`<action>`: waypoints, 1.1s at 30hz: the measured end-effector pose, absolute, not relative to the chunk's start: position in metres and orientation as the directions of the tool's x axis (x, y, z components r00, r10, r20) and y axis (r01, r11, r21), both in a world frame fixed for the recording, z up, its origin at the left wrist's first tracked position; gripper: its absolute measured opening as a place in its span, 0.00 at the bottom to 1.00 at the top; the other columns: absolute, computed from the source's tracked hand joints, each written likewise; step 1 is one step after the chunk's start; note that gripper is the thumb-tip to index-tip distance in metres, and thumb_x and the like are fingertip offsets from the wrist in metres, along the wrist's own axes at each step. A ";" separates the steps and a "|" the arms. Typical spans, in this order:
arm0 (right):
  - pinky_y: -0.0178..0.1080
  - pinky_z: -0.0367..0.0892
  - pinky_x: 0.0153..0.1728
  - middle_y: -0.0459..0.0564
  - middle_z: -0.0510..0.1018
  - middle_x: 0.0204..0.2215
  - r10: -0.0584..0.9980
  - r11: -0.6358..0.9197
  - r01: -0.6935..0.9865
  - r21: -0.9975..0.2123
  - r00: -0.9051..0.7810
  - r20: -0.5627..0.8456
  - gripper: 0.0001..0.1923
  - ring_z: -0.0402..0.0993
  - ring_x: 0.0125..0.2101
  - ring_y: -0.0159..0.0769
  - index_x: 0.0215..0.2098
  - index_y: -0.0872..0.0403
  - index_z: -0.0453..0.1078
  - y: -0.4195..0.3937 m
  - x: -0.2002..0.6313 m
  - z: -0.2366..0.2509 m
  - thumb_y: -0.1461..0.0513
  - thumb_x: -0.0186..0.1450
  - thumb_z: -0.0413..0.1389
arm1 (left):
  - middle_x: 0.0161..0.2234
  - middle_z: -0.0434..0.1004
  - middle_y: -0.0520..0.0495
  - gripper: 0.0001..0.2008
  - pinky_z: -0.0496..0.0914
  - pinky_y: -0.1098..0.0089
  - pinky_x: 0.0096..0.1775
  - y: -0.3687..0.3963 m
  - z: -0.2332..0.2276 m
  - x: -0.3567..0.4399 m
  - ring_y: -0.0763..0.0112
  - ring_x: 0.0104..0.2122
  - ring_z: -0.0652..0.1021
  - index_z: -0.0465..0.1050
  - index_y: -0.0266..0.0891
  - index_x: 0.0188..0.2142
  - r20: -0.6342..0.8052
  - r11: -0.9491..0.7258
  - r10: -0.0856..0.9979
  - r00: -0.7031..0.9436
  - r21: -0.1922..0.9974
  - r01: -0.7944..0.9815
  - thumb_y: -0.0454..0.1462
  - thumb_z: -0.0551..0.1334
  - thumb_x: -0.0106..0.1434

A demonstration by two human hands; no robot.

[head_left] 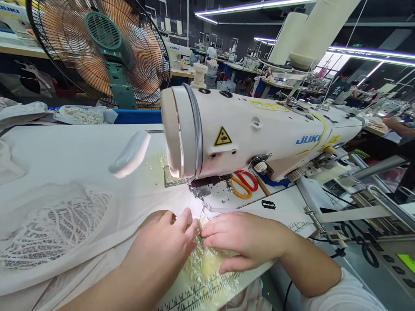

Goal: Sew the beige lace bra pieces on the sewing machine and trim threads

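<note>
A white garment with a lace panel (61,224) spreads over the left side of the sewing table, and its edge runs in under the sewing machine's needle area. My left hand (165,244) is on that fabric just in front of the presser foot, its fingers bent and closed on the cloth. Close beside it, my right hand (241,237) lies flat with fingers stretched and thumb apart, fingertips at the fabric's edge. The white JUKI sewing machine (233,134) stands right behind both hands. Its needle is hidden.
Orange- and red-handled scissors (243,185) and a black razor blade (268,204) lie right of the needle area. A pale curved object (129,154) rests left. Crinkled clear film and a printed ruler (207,289) cover the front edge. A large fan (100,47) stands behind.
</note>
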State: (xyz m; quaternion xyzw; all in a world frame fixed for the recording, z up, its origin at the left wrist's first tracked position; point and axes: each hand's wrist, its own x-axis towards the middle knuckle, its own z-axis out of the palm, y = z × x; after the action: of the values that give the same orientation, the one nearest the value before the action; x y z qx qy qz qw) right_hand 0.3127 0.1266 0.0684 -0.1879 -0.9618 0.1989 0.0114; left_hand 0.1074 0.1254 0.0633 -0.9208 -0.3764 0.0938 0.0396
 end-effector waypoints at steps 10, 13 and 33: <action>0.40 0.63 0.40 0.55 0.74 0.36 0.374 0.847 0.355 -0.394 -0.927 -0.031 0.12 0.68 0.40 0.40 0.37 0.57 0.67 0.128 0.315 0.065 0.55 0.66 0.51 | 0.36 0.73 0.45 0.09 0.62 0.63 0.31 0.135 0.053 0.100 0.62 0.29 0.71 0.73 0.41 0.36 -0.016 -0.698 0.709 0.705 -0.160 0.698 0.35 0.55 0.61; 0.40 0.63 0.40 0.55 0.74 0.36 0.369 0.853 0.349 -0.387 -0.929 -0.025 0.13 0.68 0.40 0.40 0.36 0.56 0.67 0.128 0.315 0.065 0.54 0.66 0.51 | 0.35 0.73 0.45 0.09 0.61 0.63 0.30 0.137 0.049 0.097 0.62 0.29 0.70 0.73 0.41 0.34 0.025 -0.701 0.703 0.711 -0.142 0.699 0.35 0.54 0.61; 0.39 0.63 0.40 0.54 0.73 0.36 0.384 0.845 0.370 -0.387 -0.922 -0.043 0.13 0.68 0.39 0.39 0.37 0.56 0.67 0.129 0.317 0.065 0.53 0.66 0.51 | 0.42 0.73 0.43 0.12 0.65 0.62 0.34 0.148 0.063 0.093 0.58 0.36 0.72 0.73 0.40 0.38 -0.085 -0.695 0.716 0.693 0.006 0.719 0.33 0.50 0.63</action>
State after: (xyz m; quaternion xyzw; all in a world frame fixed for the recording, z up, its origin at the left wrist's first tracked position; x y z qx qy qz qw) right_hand 0.3168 0.1288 0.0646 -0.1962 -0.9602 0.1979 0.0182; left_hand 0.0932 0.1480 0.0627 -0.9198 -0.3900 0.0382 -0.0195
